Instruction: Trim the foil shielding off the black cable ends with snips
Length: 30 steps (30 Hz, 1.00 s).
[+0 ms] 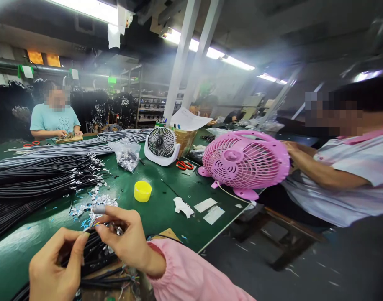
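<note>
My left hand (57, 261) pinches the end of a black cable at the lower left. Just to its right, my right hand (125, 236), with a grey cover on one fingertip, closes its fingers on thin coloured wires (96, 224) coming out of that cable end. The two hands nearly touch. Beneath them lie more black cables (106, 279) with stripped ends on a wooden surface. Scraps of foil and blue bits (87, 209) are scattered on the green table (160, 213) just beyond my hands.
Black cable bundles (31, 171) fill the left. Beyond stand a yellow tape roll (142, 191), a plastic bag (127, 155), a white fan (161, 144), red scissors (184, 165) and a pink fan (244, 161). One person (55, 115) sits across, another (342, 179) at right.
</note>
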{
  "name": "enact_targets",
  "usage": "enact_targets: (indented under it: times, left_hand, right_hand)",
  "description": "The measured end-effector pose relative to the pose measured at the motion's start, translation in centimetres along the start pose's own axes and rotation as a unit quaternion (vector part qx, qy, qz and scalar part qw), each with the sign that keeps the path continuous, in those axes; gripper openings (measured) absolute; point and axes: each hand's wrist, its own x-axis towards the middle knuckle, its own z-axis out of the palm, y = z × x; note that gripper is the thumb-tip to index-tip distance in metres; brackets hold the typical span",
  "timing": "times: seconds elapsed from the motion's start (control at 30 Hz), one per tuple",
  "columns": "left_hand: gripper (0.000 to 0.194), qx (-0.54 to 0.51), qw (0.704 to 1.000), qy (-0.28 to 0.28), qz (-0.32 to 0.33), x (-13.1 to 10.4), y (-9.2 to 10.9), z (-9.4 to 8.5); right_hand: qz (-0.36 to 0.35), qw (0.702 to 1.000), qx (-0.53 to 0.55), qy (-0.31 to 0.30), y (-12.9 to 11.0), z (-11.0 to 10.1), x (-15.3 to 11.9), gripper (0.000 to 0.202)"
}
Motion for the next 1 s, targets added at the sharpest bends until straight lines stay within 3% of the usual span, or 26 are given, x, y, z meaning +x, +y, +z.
enact_targets:
  times: [0.13, 0.27, 0.33, 0.47, 0.53, 0.63, 0.73, 0.87, 0.93, 1.0]
  left_hand:
    - [0.048, -0.04, 0.999, -0.028, -0.023, 0.7, -0.3, 0.1]
    - [0.051, -0.031, 0.999, -0.009, -0.016, 2.3, -0.7, -0.7]
    - [0.05, -0.017, 1.0, 0.003, -0.011, 3.2, -0.8, -1.1]
    - [0.045, 0.064, 0.995, -0.081, -0.006, 4.4, -1.0, -1.3]
    - [0.034, 0.119, 0.986, -0.12, 0.0, 4.6, -1.3, -1.1]
    - [0.02, 0.179, 0.975, -0.13, 0.014, 4.9, -1.7, -0.8]
    - [0.023, 0.208, 0.968, -0.133, 0.029, 5.1, -1.9, -0.7]
    - [0.02, 0.224, 0.961, -0.155, 0.042, 5.1, -2.0, -0.5]
    - [0.021, 0.226, 0.962, -0.144, 0.044, 5.0, -2.1, -0.4]
    - [0.024, 0.224, 0.967, -0.107, 0.047, 5.0, -2.1, -0.5]
  right_hand:
    - [-0.06, 0.996, -0.07, 0.011, 0.5, 0.2, -0.6, 0.02]
    - [-0.055, 0.997, -0.054, -0.022, -0.2, 0.1, 0.0, 0.022]
    - [-0.045, 0.999, -0.03, 0.003, -0.7, -0.2, 0.8, 0.029]
    - [-0.014, 0.995, 0.008, 0.097, -1.2, -1.2, 2.4, 0.022]
    - [-0.005, 0.994, 0.002, 0.111, -1.1, -1.4, 2.8, 0.021]
    - [0.004, 0.997, -0.033, 0.072, -0.7, -1.3, 2.9, 0.021]
    - [0.01, 0.997, -0.075, 0.022, -0.4, -0.8, 2.7, 0.019]
    - [0.02, 0.994, -0.107, 0.005, -0.6, -0.6, 2.6, 0.022]
    - [0.013, 0.989, -0.146, -0.015, -0.8, -0.8, 2.6, 0.024]
    - [-0.01, 0.973, -0.212, -0.087, -0.9, -1.1, 2.4, 0.024]
